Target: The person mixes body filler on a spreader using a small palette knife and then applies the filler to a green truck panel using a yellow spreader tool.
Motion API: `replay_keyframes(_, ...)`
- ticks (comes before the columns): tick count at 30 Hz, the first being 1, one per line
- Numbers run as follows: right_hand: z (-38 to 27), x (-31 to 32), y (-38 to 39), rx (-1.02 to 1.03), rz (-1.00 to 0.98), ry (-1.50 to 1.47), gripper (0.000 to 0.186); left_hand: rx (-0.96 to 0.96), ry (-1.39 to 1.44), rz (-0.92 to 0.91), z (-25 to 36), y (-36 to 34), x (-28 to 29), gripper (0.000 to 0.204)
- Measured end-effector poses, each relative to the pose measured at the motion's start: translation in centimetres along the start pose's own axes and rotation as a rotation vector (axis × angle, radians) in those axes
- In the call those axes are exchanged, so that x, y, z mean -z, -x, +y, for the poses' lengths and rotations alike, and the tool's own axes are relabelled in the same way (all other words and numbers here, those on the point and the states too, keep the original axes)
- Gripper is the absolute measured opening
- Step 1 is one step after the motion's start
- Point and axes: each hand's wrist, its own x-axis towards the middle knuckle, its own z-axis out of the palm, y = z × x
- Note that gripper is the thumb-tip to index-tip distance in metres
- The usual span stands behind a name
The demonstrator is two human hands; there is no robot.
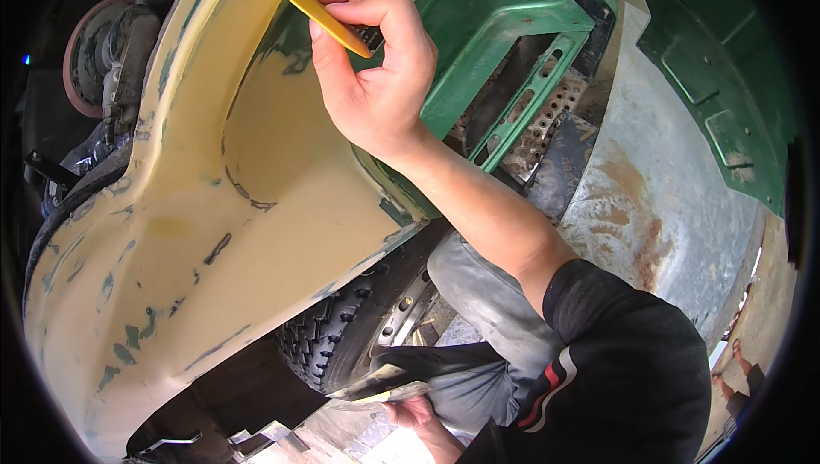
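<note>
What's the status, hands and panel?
Right hand pinching yellow spreader. Left hand holding smeared sheet. Body panel mostly beige, dark patches showing. Right forearm hides some green bodywork.

The right arm (531, 261) leaves a short black sleeve (611, 310) and slants up and to the left, bare along the forearm (478, 204), to a softly bent wrist (406, 144). There the right hand (376, 71) is raised in a pinch grip, its thumb (331, 58) opposed to curled fingers (371, 8). Far below, the left hand (416, 415) is closed in a low hold, most of its fingers hidden, with the left wrist (439, 443) bare behind it
</note>
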Motion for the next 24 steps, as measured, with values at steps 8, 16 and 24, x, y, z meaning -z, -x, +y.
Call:
replay_keyframes(8, 0.7, -0.3, 0.5, 0.078, 0.002, 0.044, 0.024, 0.027, -0.001, 0.000, -0.1, -0.3, -0.2, 0.055)
replay_keyframes(16, 0.5, -0.8, 1.1, 0.129, -0.008, 0.069, 0.029, 0.043, -0.015, 0.007, 0.0, -0.4, 0.0, 0.055)
replay_keyframes(24, -0.3, -1.1, 1.9, 0.133, -0.033, 0.060, 0.029, 0.029, -0.027, 0.023, -0.1, -0.5, -0.1, 0.055)
